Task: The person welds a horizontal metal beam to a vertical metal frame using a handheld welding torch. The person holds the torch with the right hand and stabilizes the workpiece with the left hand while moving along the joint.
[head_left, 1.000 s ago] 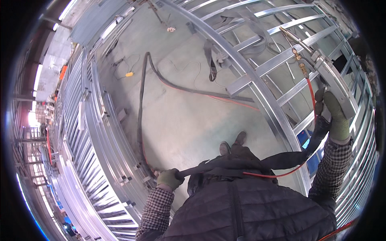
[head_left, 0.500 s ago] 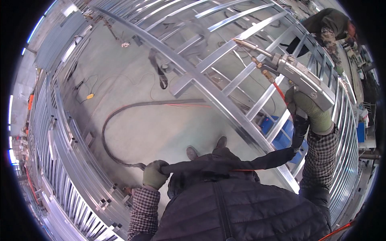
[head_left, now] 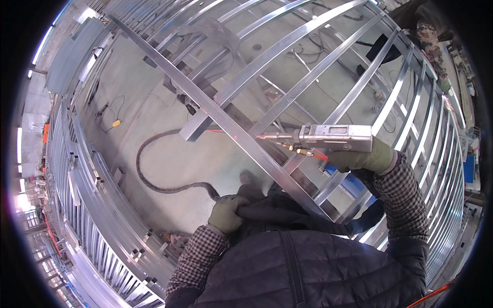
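The wearer's two gloved hands are well apart. The right hand [head_left: 374, 156] is clamped around the rear of a metal gun [head_left: 336, 137], and the left hand [head_left: 226, 213] is wrapped around a dark hose [head_left: 169, 190], low in front of the body. The gun lies almost level at the right of centre, above the frame [head_left: 354, 92], its nozzle pointing left toward the long rail [head_left: 169, 74], where a small red spot shows. Whether the nozzle touches metal cannot be told.

The step in hand looks like lining the gun up with the rail near the stub [head_left: 195, 127]. From here, the next move would call for a steady wrist on the right and enough slack in the hose from the left.

Beneath the frame, by the right hand, shows part of a blue bin [head_left: 352, 185], mostly hidden by bars; its contents cannot be made out. Farther out, the hose curves over the floor [head_left: 154, 113], a yellow piece [head_left: 116, 123] lies beyond it, and metal profiles [head_left: 115, 210] are stacked at the left. A co-worker's patterned sleeve [head_left: 427, 37] shows at the upper right.
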Tool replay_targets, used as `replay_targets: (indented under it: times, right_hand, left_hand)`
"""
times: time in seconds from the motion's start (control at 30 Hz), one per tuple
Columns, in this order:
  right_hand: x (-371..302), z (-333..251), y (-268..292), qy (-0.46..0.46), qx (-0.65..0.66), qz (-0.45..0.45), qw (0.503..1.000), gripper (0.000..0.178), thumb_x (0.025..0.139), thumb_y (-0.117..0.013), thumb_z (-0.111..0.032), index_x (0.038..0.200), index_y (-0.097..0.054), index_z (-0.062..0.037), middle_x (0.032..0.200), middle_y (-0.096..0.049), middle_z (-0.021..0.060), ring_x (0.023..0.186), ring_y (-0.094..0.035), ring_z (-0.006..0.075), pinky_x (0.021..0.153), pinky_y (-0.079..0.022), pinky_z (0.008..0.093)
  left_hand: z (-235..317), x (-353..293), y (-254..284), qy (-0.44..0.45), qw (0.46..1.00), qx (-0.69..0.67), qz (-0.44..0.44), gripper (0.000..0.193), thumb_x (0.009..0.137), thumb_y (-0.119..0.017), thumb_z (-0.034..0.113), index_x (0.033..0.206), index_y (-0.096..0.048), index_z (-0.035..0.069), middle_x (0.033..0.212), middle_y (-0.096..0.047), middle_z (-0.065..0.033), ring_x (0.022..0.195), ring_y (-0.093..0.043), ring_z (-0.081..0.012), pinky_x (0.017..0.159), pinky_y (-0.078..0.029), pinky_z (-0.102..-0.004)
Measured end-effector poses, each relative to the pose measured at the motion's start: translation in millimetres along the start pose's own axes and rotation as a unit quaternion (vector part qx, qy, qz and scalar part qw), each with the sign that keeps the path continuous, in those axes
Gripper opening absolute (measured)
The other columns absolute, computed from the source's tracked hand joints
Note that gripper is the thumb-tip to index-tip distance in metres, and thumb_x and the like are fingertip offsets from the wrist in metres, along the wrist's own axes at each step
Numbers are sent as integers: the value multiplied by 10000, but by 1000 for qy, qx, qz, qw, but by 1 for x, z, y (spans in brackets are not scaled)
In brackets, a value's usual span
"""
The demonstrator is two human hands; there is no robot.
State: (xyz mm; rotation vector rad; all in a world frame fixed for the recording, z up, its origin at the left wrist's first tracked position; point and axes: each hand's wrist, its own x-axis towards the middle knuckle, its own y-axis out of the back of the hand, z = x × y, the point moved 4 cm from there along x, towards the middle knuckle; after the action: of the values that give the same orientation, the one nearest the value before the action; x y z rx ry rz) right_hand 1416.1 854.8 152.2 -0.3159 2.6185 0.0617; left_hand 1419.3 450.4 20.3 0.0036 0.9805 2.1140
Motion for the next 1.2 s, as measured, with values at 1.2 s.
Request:
replay_targets:
  times: [1.2]
  right_hand:
    - [71,48,9,83,16,-87,993,484,984,-827,-137,1420,-699,30,1397,-737,207,1272,-728,338,1079,-582,404]
  left_hand:
    - [-51,86,-56,-34,989,-42,-135,224,907,-744,214,1071,-821,83,1068,-801,-165,1024,-755,-375,939,-586,-485]
